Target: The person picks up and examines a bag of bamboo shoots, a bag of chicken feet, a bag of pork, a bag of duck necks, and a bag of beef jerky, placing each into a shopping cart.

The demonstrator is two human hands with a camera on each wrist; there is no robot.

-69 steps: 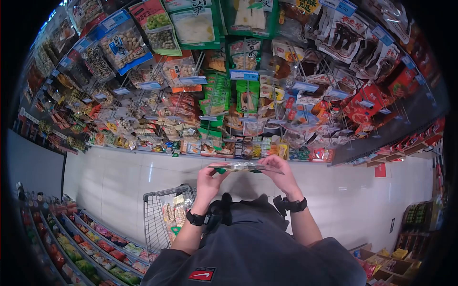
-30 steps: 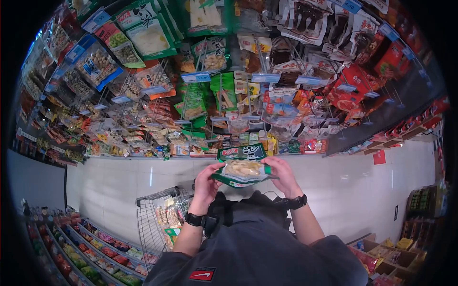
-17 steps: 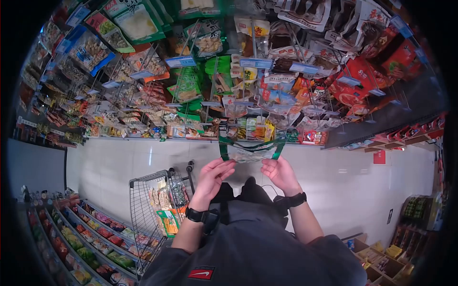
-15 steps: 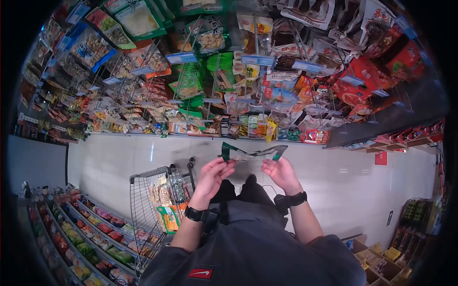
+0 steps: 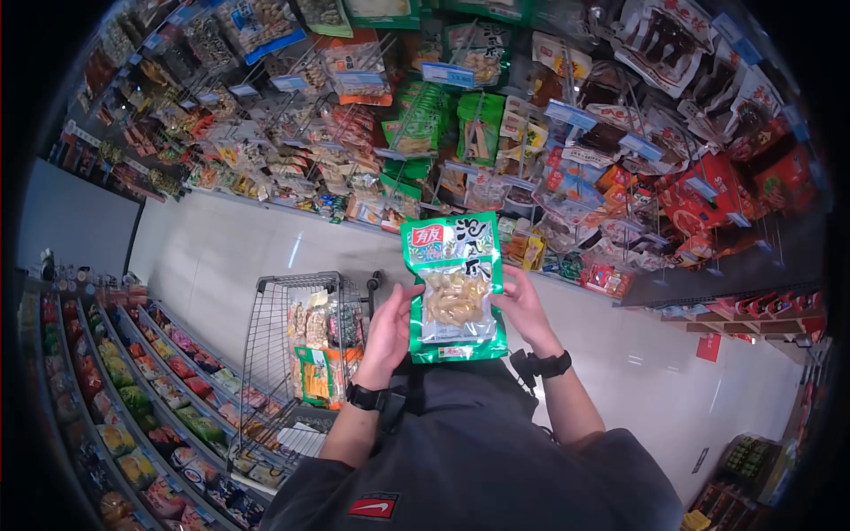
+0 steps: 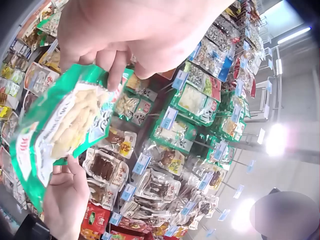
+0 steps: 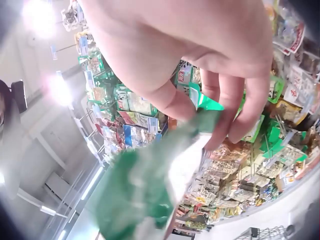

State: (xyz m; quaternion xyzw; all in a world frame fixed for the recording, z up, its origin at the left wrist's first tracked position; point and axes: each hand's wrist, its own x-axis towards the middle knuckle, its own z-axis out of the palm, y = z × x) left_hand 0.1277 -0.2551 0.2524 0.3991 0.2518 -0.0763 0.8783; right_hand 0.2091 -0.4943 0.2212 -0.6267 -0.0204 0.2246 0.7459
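A green vacuum-packed bag of pickled chicken feet (image 5: 454,288) is held upright in front of the chest, its printed front and clear window towards the head camera. My left hand (image 5: 390,326) grips its left edge and my right hand (image 5: 529,310) pinches the right edge, thumb over the front. From the left wrist, the same bag (image 6: 75,120) hangs below the left fingers (image 6: 118,70), with the right hand (image 6: 65,202) at its other side. In the right wrist view the bag (image 7: 145,185) is blurred, its edge between thumb and fingers.
A wire shopping cart (image 5: 292,281) with several packets, among them a green-and-orange one (image 5: 314,376), stands at the left. Ahead runs a wall of hanging snack bags (image 5: 416,119) on hooks with price tags. Low shelves (image 5: 133,389) line the left behind, and pale tiled floor (image 5: 611,354) lies between.
The bag has swung from nearly edge-on to face the head camera. Both hands stay at its sides. The head view has turned, so the shelves and cart sit further right.
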